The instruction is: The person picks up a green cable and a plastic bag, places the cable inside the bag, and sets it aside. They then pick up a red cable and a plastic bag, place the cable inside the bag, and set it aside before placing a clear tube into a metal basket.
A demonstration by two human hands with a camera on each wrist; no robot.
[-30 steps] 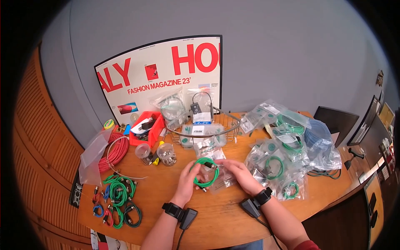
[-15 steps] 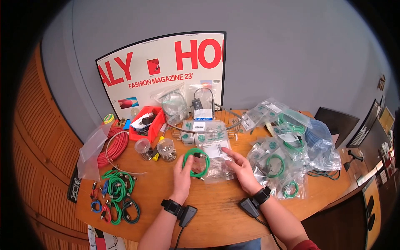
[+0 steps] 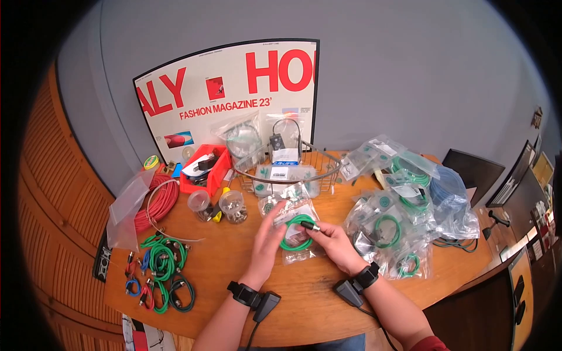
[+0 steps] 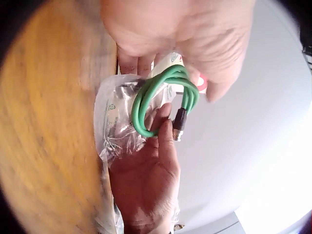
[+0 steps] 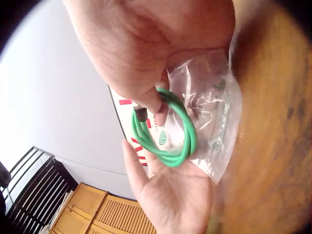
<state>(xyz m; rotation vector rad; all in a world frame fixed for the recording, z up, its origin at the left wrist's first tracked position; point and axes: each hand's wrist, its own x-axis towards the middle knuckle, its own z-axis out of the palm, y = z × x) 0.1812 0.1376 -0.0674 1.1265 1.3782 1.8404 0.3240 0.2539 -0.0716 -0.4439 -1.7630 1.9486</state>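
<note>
My right hand (image 3: 338, 248) pinches a coiled green cable (image 3: 297, 248) between thumb and fingers, close to its dark connector (image 3: 309, 226) with a metal end. On the coil's other side is my left hand (image 3: 264, 248), its thumb raised and palm facing the loop. In the right wrist view, the coil (image 5: 187, 134) overlaps the left hand's fingers (image 5: 158, 168), which do not curl round it. Behind the coil, a clear plastic bag (image 4: 114, 124) with green print lies on the table. Part of the right fingers is hidden by the cable.
Bagged green cables (image 3: 386, 231) are heaped on the right, beside a bagged blue coil (image 3: 448, 196). To the left lie loose green, red and blue cables (image 3: 161, 260) and a red coil (image 3: 158, 205). Farther back stand clear jars (image 3: 233, 207), a red bin (image 3: 219, 172) and a wire basket (image 3: 328, 175).
The left hand held the coil earlier; now the right hand pinches it and the left fingers have straightened. The coil has moved right, and the right hand has come off the bag.
</note>
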